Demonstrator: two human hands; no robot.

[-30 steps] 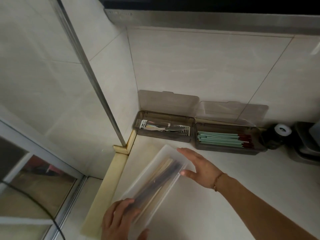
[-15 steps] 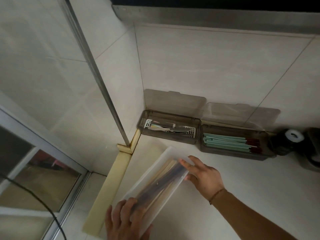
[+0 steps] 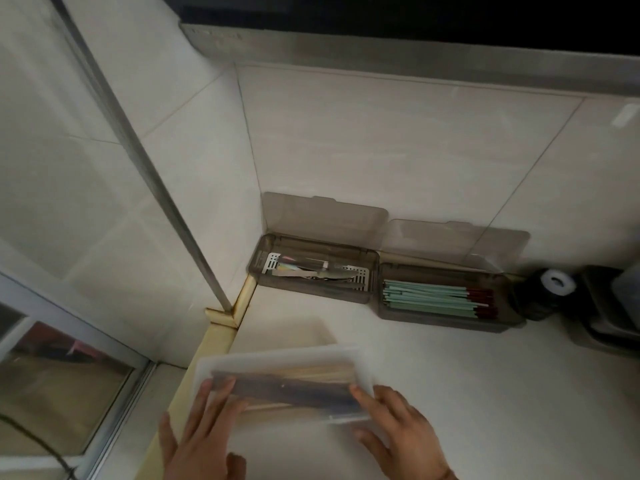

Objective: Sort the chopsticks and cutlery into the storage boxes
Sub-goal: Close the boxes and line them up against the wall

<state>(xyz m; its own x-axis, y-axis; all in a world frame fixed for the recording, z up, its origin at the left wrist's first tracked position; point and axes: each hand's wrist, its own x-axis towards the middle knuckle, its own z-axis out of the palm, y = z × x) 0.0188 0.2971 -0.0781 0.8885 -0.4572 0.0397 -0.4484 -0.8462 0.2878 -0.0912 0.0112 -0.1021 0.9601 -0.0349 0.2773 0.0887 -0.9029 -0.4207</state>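
Frosted white plastic, a long lidded storage box (image 3: 284, 379), lying crosswise on the pale desk (image 3: 467, 393) near its front edge, between the two hands. Inside, seen dimly through the cloudy lid: a bundle of chopsticks (image 3: 291, 386), some pale wood, some dark, laid lengthwise; count not readable. Left hand (image 3: 204, 431) with straight fingers pressed flat over the box's left end, thumb spread wide; right hand (image 3: 394, 424) with fingers lightly bent against the right end and near side, more steadying than clamping, though how far the fingers wrap cannot be told for sure. Well apart, at the back against the tiled wall (image 3: 381, 150), two smoky brown boxes side by side with lids propped open: the left box (image 3: 311, 275) in the corner, holding metal cutlery (image 3: 322, 271) on a white slotted tray; the right box (image 3: 443, 299) holding green chopsticks with dark red ends (image 3: 436, 297). Judging by that, sorting largely done: nothing loose visible on the desk, every piece in a container. Probably left: setting the white box in its place and closing the two brown lids.
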